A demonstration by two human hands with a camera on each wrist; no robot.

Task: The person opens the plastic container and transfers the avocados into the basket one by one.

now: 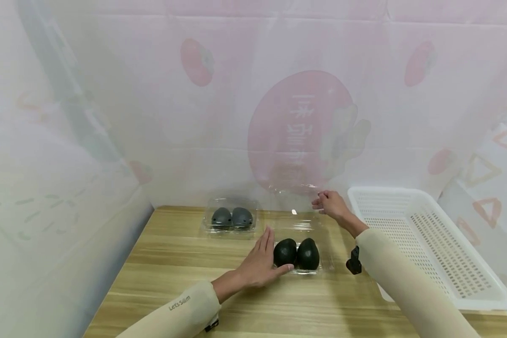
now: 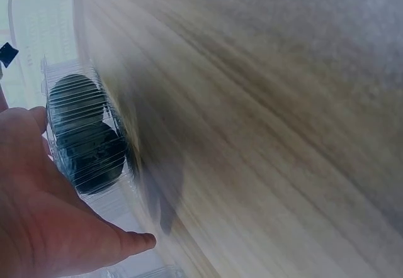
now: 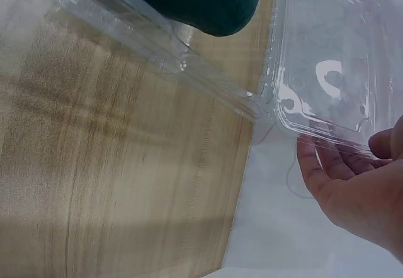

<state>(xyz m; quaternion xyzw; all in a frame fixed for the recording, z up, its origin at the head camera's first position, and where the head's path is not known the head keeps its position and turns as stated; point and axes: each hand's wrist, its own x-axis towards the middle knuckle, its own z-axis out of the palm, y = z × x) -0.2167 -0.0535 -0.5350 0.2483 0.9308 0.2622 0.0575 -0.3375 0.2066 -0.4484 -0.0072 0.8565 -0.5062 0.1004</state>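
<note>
Two dark green avocados sit side by side in the base of a clear plastic clamshell box, with ribbed walls in the left wrist view. Its transparent lid stands raised at the back. My right hand pinches the lid's right edge between thumb and fingers, as the right wrist view shows. Along the left side of the box rests my left hand, fingers straight and pointing away, thumb stretched across the front near the left avocado. In the left wrist view that hand partly covers the box's side.
A second clear clamshell, closed over two dark avocados, stands at the back left of the wooden table. At the right is a white perforated plastic basket, partly behind my right sleeve. Printed cloth hangs behind and at both sides.
</note>
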